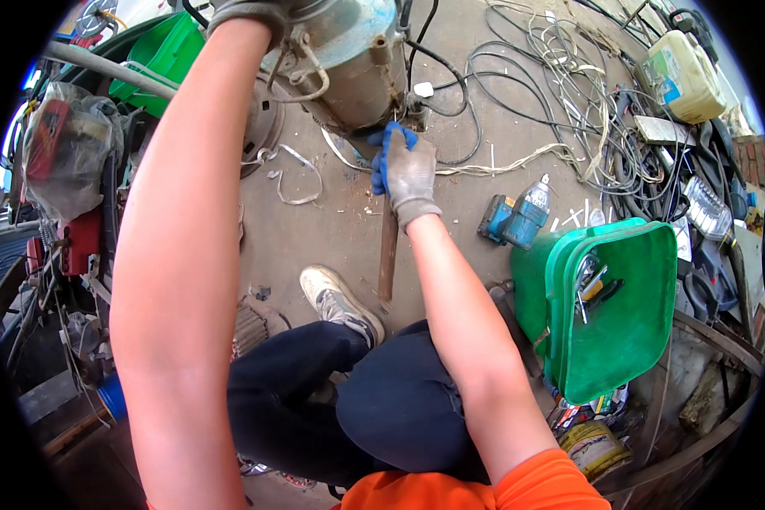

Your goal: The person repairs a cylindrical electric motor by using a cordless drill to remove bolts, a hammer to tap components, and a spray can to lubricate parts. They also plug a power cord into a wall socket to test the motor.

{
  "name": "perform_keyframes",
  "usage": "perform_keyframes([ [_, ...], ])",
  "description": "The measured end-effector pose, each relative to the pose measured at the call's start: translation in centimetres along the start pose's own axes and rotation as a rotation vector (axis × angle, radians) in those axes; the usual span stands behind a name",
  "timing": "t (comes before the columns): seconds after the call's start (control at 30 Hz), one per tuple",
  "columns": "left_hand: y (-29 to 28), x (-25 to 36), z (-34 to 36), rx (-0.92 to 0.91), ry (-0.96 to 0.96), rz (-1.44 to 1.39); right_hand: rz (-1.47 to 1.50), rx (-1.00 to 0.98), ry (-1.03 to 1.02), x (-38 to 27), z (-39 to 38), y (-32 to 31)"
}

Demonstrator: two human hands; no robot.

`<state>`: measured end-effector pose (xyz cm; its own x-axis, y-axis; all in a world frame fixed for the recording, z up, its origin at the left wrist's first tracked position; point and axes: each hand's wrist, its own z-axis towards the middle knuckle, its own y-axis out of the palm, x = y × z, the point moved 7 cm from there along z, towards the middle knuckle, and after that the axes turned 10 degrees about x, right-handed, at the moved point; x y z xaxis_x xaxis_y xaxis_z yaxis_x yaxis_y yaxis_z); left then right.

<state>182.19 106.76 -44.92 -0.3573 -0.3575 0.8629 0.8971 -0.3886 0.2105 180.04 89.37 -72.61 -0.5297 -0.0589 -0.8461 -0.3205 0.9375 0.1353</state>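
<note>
Principal item: one metal housing, motor-like, worn grey with bluish paint on top, standing on the floor ahead of the person, at the upper middle of the view; a bent metal handle projects from its near side.

Left hand: gloved, at the upper edge beside the housing's top, largely cut off by the frame; how far its fingers are closed, and on what, cannot be told.

Right hand: in a grey and blue glove, fingers curled closed around a brown bar just beside the housing's foot; the bar's near end points back toward the person, its far end is hidden.

Step in hand, as judged: work with the bar at the housing's lower edge, the left hand probably steadying from above. Next move, as judged: a firm right grip, the bar's hidden end directed at the base, and the housing kept from tipping.

Adjacent, right: one blue cordless driver, lying on the floor; one green bucket, tilted, with hand tools inside; tangled cables beyond.
</note>
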Motion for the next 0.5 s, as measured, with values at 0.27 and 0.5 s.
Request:
perform_keyframes([
  [0.27, -0.4, -0.1, 0.4, 0.020, 0.033, 0.035, -0.330, 0.024, -0.022, -4.2, 1.0, -5.0],
  [0.5, -1.7, -1.1, 3.2, -0.270, 0.357, 0.365, -0.726, -0.142, -0.212, -7.1, 0.8, -4.8],
])
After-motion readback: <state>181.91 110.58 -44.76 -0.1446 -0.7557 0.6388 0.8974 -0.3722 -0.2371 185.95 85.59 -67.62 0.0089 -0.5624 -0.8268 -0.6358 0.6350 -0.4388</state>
